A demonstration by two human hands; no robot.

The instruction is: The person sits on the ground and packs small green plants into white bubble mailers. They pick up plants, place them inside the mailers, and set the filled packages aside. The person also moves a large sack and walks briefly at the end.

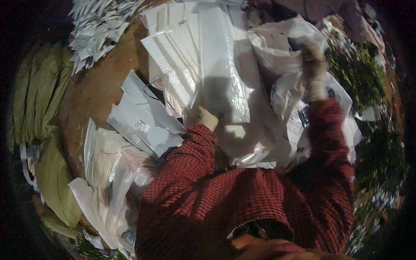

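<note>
My left hand [208, 119] is curled at the lower edge of a fanned pile of white plastic-wrapped flat packs [178, 55]. Its grip is hidden from this angle. A long, glossy white wrapped pack [216, 42] lies just beyond that hand and runs away from me. Motion blurs my right hand [314, 65], which is over or beside crumpled white plastic bags [276, 48] on the right. Whether its fingers hold anything is unclear. Between my arms, a greyish translucent plastic sheet [256, 139] spreads towards my body.
Grey-white packets [146, 126] and an opened bag of white folded items [113, 162] lie at left on the brown surface [97, 87]. Olive-green folded material [35, 94] lines the far left. Silvery strips [97, 32] lie at the upper left; green foliage [364, 74] is at right.
</note>
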